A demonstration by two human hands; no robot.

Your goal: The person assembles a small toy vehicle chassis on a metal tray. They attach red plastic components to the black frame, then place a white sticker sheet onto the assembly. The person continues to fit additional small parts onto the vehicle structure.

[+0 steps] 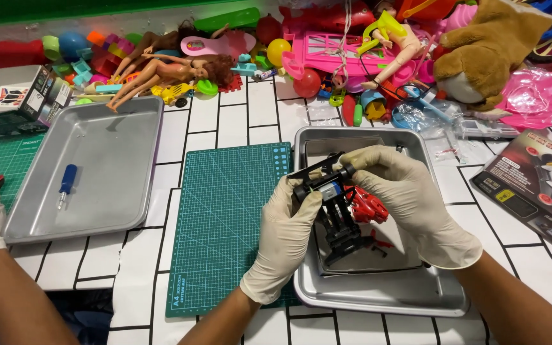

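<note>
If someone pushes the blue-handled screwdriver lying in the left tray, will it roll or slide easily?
The screwdriver has a rounded handle, so it would probably roll. The steel tray looks smooth, so it may also slide. It seems small and light, and the raised rim would likely stop it.

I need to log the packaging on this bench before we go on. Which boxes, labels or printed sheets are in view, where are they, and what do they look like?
Grey carton: far left, behind the left tray; rectangular, with a red, black and white emblem on top.
Dark printed box: right edge, lying flat; black with red, pictures of wheeled toys.
No screens or signs.
</note>
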